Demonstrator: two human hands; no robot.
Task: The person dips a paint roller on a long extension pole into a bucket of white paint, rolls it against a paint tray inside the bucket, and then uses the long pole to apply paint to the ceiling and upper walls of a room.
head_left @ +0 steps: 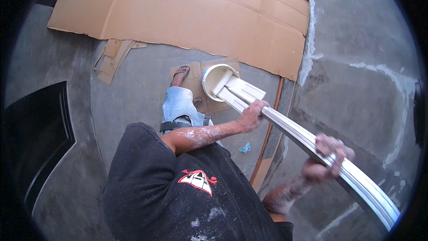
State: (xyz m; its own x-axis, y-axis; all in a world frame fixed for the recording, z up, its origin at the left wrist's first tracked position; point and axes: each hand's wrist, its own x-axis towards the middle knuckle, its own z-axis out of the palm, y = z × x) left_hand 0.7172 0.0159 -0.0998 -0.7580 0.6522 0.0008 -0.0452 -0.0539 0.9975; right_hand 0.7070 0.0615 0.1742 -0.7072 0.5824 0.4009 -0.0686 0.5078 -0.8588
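A long, pale, grooved metal pole (294, 131) slants from the lower right down toward a white bucket (206, 80). My left hand (252, 116) is closed around its lower part, nearer the bucket. Higher up, my right hand (329, 157) grips the same pole with its fingers wrapped over it. At the pole's low end a white paint roller (223, 83) rests inside the bucket's mouth. A flat white ribbed panel (249, 90) leans out over the bucket's rim beside the roller. How the roller joins the pole cannot be made out clearly. White smears mark both forearms.
Large cardboard sheets (200, 18) cover the far floor, and smaller cardboard strips (115, 60) lie at left. My sandalled foot (180, 73) stands beside the bucket. A grey wall (356, 93) with white patches rises at right. A crumpled blue plastic scrap (245, 147) lies on the floor.
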